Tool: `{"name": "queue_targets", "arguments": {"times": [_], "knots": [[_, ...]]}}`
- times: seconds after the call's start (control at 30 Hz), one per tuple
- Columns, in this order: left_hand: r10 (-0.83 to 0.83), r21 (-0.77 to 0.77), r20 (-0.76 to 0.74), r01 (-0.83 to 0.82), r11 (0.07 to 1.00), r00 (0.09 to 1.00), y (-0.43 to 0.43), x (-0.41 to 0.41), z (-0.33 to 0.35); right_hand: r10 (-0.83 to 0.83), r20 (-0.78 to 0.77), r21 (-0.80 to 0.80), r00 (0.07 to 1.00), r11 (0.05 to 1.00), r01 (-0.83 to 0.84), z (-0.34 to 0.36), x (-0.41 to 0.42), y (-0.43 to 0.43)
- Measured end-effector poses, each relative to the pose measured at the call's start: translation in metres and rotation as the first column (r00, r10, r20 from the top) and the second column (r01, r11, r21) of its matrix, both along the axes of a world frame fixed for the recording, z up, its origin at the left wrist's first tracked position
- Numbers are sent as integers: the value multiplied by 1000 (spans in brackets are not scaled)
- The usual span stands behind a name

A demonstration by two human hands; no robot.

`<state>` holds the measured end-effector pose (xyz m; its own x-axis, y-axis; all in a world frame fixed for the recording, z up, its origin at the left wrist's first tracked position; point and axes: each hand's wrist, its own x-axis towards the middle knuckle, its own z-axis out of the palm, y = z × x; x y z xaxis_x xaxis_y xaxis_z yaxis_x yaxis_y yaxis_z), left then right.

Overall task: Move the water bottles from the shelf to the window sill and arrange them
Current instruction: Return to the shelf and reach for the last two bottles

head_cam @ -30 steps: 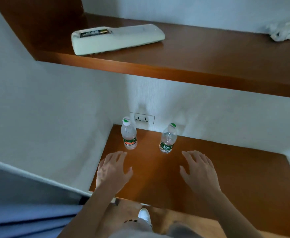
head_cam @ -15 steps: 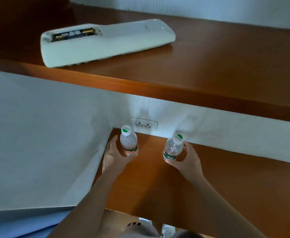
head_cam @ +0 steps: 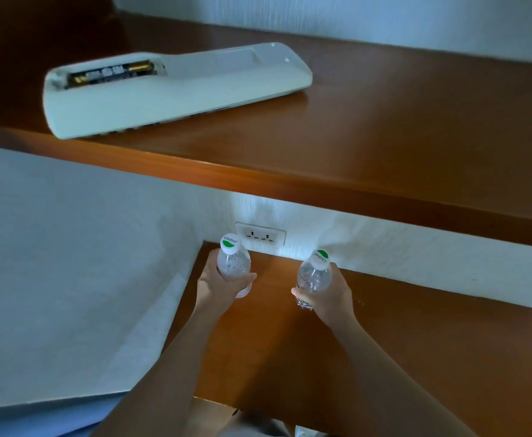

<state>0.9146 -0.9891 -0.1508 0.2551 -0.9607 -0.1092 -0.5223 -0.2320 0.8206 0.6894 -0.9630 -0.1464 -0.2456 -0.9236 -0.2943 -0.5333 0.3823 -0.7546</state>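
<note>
Though both are clear plastic with white, green-marked caps on, the left bottle (head_cam: 234, 263) and right bottle (head_cam: 314, 275) show only droplets under their shoulders; the water level cannot be read. The left bottle sits just below the left end of the socket (head_cam: 261, 236), and the right bottle below and to the right of it. Both are over the back of the lower shelf (head_cam: 290, 357); whether their bases touch it is unclear.

The left hand (head_cam: 217, 285) wraps the left bottle's lower body, thumb across the front, fingers curled behind. The right hand (head_cam: 331, 294) grips the right bottle likewise, thumb pointing toward the socket side.

Left of the socket, a wall (head_cam: 69, 263) closes the corner beside the left hand. Above the socket, the upper shelf (head_cam: 384, 137) overhangs, bearing a remote (head_cam: 176, 86) whose open bay holds batteries (head_cam: 110, 74). From the socket toward the person, the lower shelf runs as open wood to its front edge.
</note>
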Motion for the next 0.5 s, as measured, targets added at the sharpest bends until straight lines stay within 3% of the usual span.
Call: {"name": "queue_targets", "arguments": {"times": [0.17, 0.33, 0.5], "knots": [[-14, -67, 1, 14, 998, 1000, 8, -12, 27, -28, 46, -66, 999, 997, 31, 22, 0, 7], [-22, -45, -213, 13, 999, 977, 22, -31, 68, -3, 120, -312, 993, 949, 41, 59, -3, 10], [-25, -124, -269, -9, 992, 963, 34, -43, 94, 10, 198, -408, 980, 910, 74, 99, -10, 4]]}}
